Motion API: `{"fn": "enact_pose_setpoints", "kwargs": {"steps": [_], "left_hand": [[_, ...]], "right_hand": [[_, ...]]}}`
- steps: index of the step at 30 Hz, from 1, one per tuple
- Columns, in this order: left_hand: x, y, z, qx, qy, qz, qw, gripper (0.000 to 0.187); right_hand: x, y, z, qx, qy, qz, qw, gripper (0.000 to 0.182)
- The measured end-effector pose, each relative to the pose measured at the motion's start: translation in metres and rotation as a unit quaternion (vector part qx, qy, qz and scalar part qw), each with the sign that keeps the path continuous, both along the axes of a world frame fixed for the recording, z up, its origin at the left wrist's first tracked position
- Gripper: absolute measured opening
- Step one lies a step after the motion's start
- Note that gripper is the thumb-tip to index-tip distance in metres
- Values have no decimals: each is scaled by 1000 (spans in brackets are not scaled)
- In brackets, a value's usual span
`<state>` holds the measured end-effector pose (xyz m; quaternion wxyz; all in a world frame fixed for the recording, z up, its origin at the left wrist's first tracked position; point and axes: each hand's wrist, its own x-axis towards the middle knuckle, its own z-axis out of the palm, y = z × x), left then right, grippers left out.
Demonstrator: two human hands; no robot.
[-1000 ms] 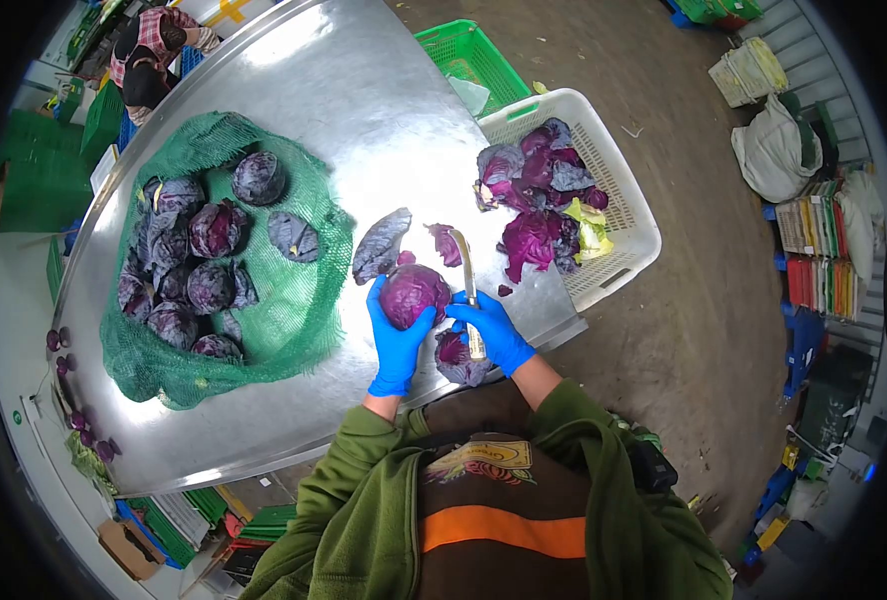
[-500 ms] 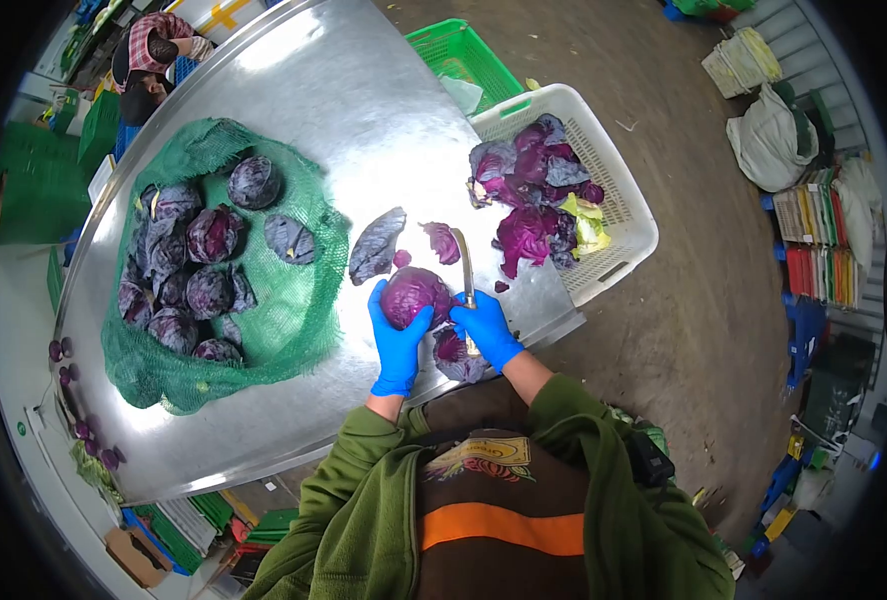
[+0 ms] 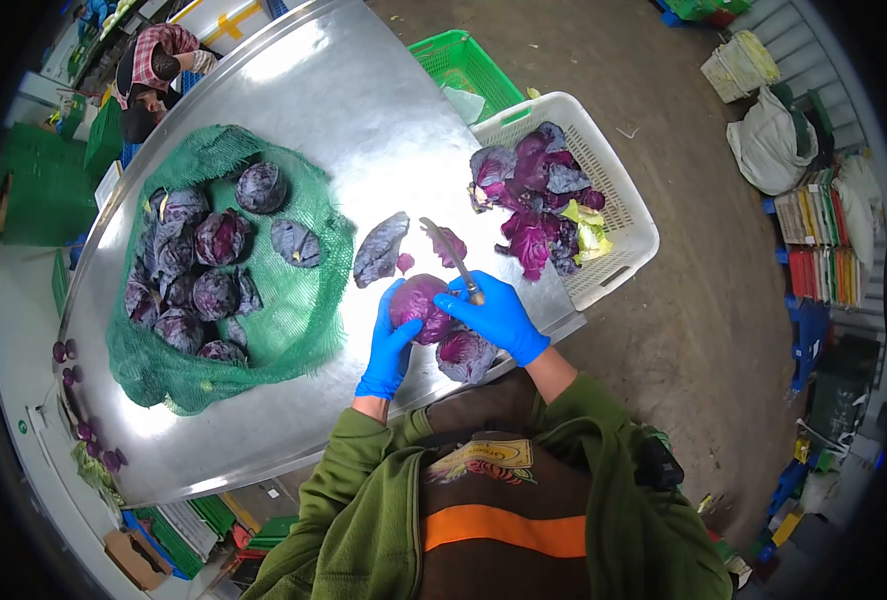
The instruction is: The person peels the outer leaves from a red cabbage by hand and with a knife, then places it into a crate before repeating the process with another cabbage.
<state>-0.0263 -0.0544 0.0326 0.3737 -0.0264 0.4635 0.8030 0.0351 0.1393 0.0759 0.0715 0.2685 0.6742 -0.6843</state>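
Viewing from afar, I see the left hand (image 3: 388,345) clasped around a purple cabbage (image 3: 419,298) over the metal table (image 3: 389,120), near a loose leaf (image 3: 380,251); the right hand (image 3: 499,318), gripping a knife (image 3: 453,258), overlaps the cabbage's side.

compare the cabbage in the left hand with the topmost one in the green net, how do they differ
Color: the held cabbage is a brighter purple, while the topmost net cabbage looks darker and blue-grey.
Support: the held cabbage is gripped by the left hand, while the topmost net cabbage lies in the open green net, with no hand on it.
Both are rounded heads.
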Motion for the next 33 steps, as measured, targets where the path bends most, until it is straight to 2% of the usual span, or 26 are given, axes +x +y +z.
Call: {"fn": "enact_pose_setpoints", "kwargs": {"steps": [1, 2, 5, 6, 8, 12, 13, 14, 15, 17, 18, 19, 20, 21, 23, 24, 25, 27, 28, 31, 33], "left_hand": [[0, 0, 1, -28, 53, -10, 998, 81], [0, -2, 3, -28, 55, -11, 998, 81], [0, -7, 7, -89, 137, -22, 986, 85], [1, -9, 8, -89, 138, -20, 986, 85], [2, -12, 11, -44, 103, 6, 994, 85], [4, -17, 23, 10, 45, 5, 999, 82], [7, -18, 24, 75, -88, 37, 993, 81], [9, -18, 29, 140, -217, 67, 964, 80], [10, -18, 33, 141, -212, 73, 964, 80], [12, -11, 52, 266, -351, 144, 886, 74], [10, -10, 54, 267, -384, 207, 860, 73], [9, -13, 53, 270, -379, 213, 859, 73], [10, -17, 52, 291, -391, 224, 844, 73], [10, -21, 51, 311, -401, 233, 829, 73], [9, -27, 51, 298, -382, 250, 838, 73], [11, -30, 51, 283, -368, 263, 846, 73], [14, -35, 46, 283, -366, 269, 845, 73], [17, -41, 34, 283, -311, 256, 870, 71], [21, -43, 45, 270, -312, 255, 875, 69], [24, -54, 35, 237, -280, 272, 890, 69], [27, -65, 27, 219, -284, 306, 882, 66]], "right_hand": [[-3, -2, 7, 27, -6, 5, 1000, 45], [-3, -4, 10, 53, -13, 10, 998, 42], [3, -10, 0, 16, 18, -13, 1000, 35], [6, -12, -3, 16, 19, -11, 1000, 35], [10, -14, -5, -137, 37, -62, 988, 28], [17, -13, -7, -185, 56, -83, 978, 21], [22, -7, -8, -244, 35, -109, 963, 21], [25, -2, -7, -303, 14, -133, 944, 21], [28, 3, -5, -307, 3, -126, 943, 21], [40, 15, -15, -349, -12, -93, 932, 25], [44, 21, -23, -349, -11, -84, 933, 25], [47, 24, -25, -158, -35, -15, 987, 29], [48, 24, -28, 41, -55, 55, 996, 34], [51, 17, -32, 40, -54, 64, 996, 34], [39, -14, -13, 197, 59, 16, 978, 49], [34, -32, -37, 96, 122, -3, 988, 63], [22, -49, -6, 193, 171, 64, 964, 69], [1, -77, 29, 192, 229, 107, 948, 64], [-4, -87, 28, 190, 232, 113, 947, 64], [-13, -109, 12, 229, 234, 126, 937, 54], [-9, -121, -5, 157, 165, 162, 960, 46]]}}
